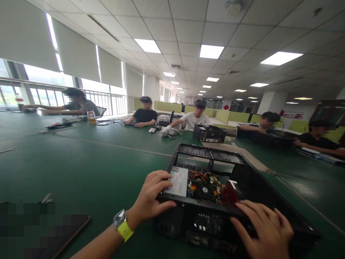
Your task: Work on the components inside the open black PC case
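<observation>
An open black computer case (185, 219) lies on its side in front of me, its back panel turned toward me. My left hand (149, 196) grips the case's near left corner, fingers over the top edge beside the silver power supply (178, 181) and thumb against the back. On the near right edge, my right hand (262, 226) holds the case with its fingers over the rim and its thumb on the back panel. Inside are a black cooling fan (205, 191), yellow and red wires (207, 177) and a red card (231, 192). The case floor is partly hidden.
The green table (107, 169) spreads wide around the case. Across it, a gloved person (198, 118) handles another computer case (210, 135). Several other people sit along the far side. A jar (91, 117) stands at the far left; a dark board (72, 230) lies at the near left.
</observation>
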Tool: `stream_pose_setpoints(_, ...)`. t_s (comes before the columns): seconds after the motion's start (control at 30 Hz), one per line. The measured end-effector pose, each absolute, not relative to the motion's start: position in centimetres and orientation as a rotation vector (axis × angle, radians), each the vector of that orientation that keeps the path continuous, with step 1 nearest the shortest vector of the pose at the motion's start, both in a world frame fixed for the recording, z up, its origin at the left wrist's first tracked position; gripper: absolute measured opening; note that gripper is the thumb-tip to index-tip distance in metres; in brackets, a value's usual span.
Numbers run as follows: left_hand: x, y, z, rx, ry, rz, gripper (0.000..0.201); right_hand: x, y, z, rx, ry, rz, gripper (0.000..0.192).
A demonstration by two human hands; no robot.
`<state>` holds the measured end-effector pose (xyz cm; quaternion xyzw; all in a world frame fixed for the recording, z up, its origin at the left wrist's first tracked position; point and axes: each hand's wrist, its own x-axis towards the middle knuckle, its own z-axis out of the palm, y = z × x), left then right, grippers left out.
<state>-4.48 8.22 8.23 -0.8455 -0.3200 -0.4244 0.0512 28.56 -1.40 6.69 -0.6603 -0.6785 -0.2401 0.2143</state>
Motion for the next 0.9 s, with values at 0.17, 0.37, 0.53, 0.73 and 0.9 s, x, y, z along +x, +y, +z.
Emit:
stream_pose_setpoints(0.17, -2.6, 14.6, 8.2, -2.466, -1.382, -1.248, 0.047, 28.0, 5.5, 8.0, -1.838, -1.819, -0.476, 0.041)
stream_pose_setpoints(0.37, 0.4, 20.9, 8.7, -2.197, -1.900, -1.272, 0.055, 26.8, 13.0, 8.2, -1.788, -1.702, -0.582, 0.042)
stream_pose_setpoints(0.53, 2.9, 21.2, 5.8, -2.113, -2.215, -1.225, 0.064, 27.2, 17.2, 7.8, -1.784, -1.688, -0.598, 0.048)
stream_pose_setpoints(0.73, 2.8, 15.3, 2.2, -2.553, -2.106, -1.028, 0.061, 29.0, 24.1, 7.4, -2.010, -1.577, -0.511, 0.046)
stream_pose_setpoints(0.9, -0.3, 9.1, 3.6, -2.824, -2.066, -0.814, 0.062, 29.6, 29.6, 7.8, -2.082, -1.540, -0.421, 0.045)
